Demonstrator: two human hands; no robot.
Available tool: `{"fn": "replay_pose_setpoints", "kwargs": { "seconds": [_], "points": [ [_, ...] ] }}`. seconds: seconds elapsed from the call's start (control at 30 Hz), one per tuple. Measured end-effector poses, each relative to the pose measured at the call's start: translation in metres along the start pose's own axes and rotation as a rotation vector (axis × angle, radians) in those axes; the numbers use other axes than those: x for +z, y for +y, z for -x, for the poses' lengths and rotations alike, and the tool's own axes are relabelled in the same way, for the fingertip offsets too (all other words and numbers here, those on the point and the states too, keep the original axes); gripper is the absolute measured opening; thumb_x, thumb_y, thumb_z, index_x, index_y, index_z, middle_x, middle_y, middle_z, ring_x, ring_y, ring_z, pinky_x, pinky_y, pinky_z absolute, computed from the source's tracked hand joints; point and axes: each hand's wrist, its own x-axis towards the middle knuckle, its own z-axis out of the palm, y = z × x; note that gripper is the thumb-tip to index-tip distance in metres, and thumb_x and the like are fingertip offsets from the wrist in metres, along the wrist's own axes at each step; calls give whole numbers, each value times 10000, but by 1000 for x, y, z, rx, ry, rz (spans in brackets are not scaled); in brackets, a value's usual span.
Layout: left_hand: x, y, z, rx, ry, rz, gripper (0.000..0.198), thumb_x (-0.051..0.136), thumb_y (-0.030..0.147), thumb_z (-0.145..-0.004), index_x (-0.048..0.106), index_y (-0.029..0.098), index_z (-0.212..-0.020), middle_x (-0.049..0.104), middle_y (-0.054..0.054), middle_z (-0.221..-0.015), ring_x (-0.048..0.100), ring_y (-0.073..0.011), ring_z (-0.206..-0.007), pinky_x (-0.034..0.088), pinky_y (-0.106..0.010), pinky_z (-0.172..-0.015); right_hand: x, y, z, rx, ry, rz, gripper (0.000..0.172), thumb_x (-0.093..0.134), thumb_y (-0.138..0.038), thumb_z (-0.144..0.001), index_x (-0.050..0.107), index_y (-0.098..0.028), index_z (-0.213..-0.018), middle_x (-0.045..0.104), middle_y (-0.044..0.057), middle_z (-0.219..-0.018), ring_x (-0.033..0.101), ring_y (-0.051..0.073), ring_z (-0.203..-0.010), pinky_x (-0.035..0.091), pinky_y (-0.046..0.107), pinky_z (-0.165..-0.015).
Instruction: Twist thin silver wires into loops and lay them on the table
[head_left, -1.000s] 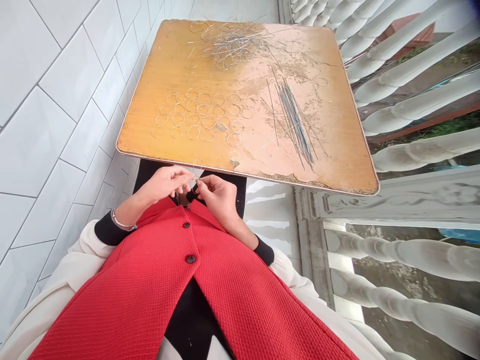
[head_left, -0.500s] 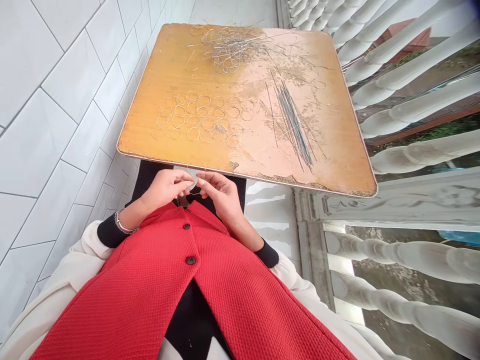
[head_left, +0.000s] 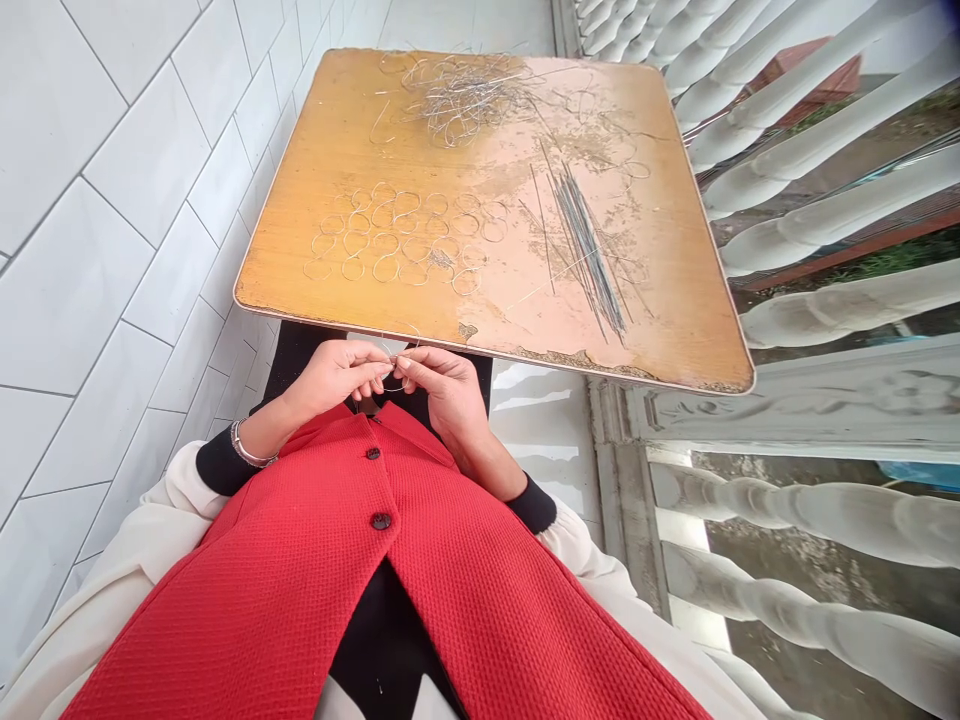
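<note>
Red button-front garment: lay nearest, below the tabletop's (head_left: 300,180) front edge.
Left hand (head_left: 334,372): just before that edge; thumb and forefinger pinched a thin wire, other fingers curled.
Right hand (head_left: 446,385): opposite the left, thumb and forefinger pinching the same wire; whether the two hands' tips touched could not be told.
Thin wire (head_left: 391,360): between the hands, just before the tabletop, partly curved; its ends were too fine to trace.
Handling (judged): very light, springy, smooth enough to roll between fingertips; likelier to kink than snap. Best hold: fingertip pinch beside the bend.
Tabletop front edge: chipped right of the hands, a likely snag.
Wire rings (head_left: 407,208): in loose rows, left front of tabletop.
Straight wire bundle (head_left: 589,245): right part of tabletop, slanting.
Open room: wood-toned surface between rings and far tangle.
Wire tangle (head_left: 469,95): by tabletop's far edge.
White balusters (head_left: 810,170): beyond tabletop's right edge.
</note>
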Motion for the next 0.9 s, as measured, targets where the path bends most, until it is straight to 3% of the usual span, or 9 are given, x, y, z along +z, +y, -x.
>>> {"fn": "replay_pose_setpoints", "kwargs": {
  "seconds": [0.23, 0.4, 0.9],
  "points": [
    [3, 3, -3, -4, 177, 76, 150, 670, 256, -839, 656, 128, -915, 663, 1, -680, 590, -73, -578, 478, -164, -515, 1, -1, 1, -3, -16, 12, 164, 807, -349, -697, 733, -204, -674, 669, -5, -663, 507, 104, -580, 442, 269, -588],
    [7, -1, -2, 28, 169, 96, 146, 690, 164, -766, 649, 134, -903, 658, 14, -654, 584, -71, -565, 485, -173, -537, 1, -1, 2, 20, -31, -5, 171, 813, -355, -687, 732, -205, -699, 684, -3, -692, 526, 106, -598, 456, 265, -601],
    [7, -1, 1, 25, 172, 144, 109, 690, 205, -768, 688, 124, -841, 676, -5, -707, 572, -67, -586, 487, -184, -561, -1, 2, 3, 8, -18, -14, 156, 836, -354, -691, 771, -217, -729, 716, -2, -710, 547, 104, -601, 473, 261, -602]
  ]
}}
